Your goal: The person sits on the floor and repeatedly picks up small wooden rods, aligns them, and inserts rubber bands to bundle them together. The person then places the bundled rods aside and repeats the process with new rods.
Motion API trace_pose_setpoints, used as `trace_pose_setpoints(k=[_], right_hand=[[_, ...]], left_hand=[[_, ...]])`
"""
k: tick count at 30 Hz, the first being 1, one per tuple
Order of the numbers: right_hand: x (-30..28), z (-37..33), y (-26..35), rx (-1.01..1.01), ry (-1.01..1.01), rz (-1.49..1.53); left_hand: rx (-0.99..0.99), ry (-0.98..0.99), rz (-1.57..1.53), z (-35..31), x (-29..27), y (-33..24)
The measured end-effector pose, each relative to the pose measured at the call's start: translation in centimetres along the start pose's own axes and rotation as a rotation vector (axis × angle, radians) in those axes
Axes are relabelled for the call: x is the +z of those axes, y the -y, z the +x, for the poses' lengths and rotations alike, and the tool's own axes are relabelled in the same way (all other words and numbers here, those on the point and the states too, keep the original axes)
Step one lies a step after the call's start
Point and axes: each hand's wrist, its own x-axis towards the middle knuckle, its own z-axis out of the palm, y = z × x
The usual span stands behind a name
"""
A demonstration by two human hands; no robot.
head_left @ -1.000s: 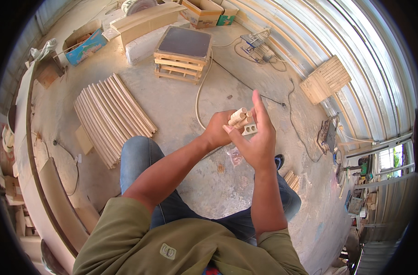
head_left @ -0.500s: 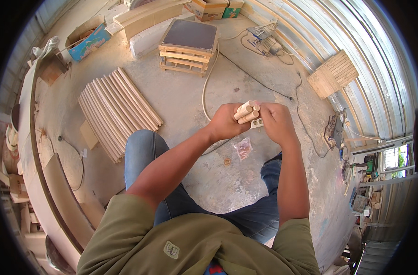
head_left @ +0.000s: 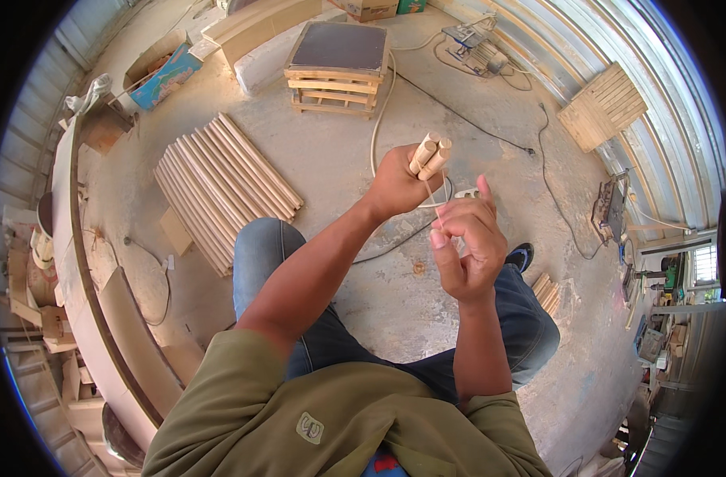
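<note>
A small bundle of round wooden dowels [head_left: 431, 156] stands up from my left hand [head_left: 396, 189], whose fingers are wrapped around it. Their cut ends point up and away from me. From the bundle a thin pale band [head_left: 433, 197], perhaps a rubber band, stretches to my right hand [head_left: 468, 246]. The right thumb and fingers are pinched on its end, while one finger sticks up. Exactly how the band goes around the dowels is hidden by my left hand.
Long wooden rods [head_left: 224, 187] lie in a row on the floor at left. Shorter dowels [head_left: 547, 293] rest beside my right leg. Ahead stands a slatted wooden stool [head_left: 337, 60] with a dark top. Cables [head_left: 458, 114] and a power strip [head_left: 467, 193] lie on the concrete.
My right hand has come away from the bundle toward me, drawing the thin band out. The dowels have tipped more upright in my left hand. The whole view has shifted slightly.
</note>
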Motion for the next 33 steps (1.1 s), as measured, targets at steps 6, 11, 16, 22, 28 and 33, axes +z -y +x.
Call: trace_pose_setpoints(k=[6,11,16,22,28,33], right_hand=[[1.2,-2.0,-0.1,0.524,-0.31,0.954],[2.1,0.0,-2.6,0.835,-0.681,1.254],[2.9,2.3,-3.7,0.619,-0.48,0.688],[1.7,3.9,-2.7,0.566,-0.272,0.62],[0.8,8.1,-0.8,0.309,0.212,-0.093],[2.1,10.3,0.8,0.28,0.365,-0.243]], left_hand=[[-0.047,-0.007,0.047,0.0,-0.6,-0.1],[0.001,-0.029,0.03,-0.2,0.8,0.0],[0.082,-0.068,0.077,-0.9,1.9,-0.1],[-0.068,-0.035,0.032,-0.7,0.7,-0.3],[-0.009,-0.054,-0.059,-0.5,0.7,0.3],[0.062,-0.05,0.005,-0.3,0.0,0.5]])
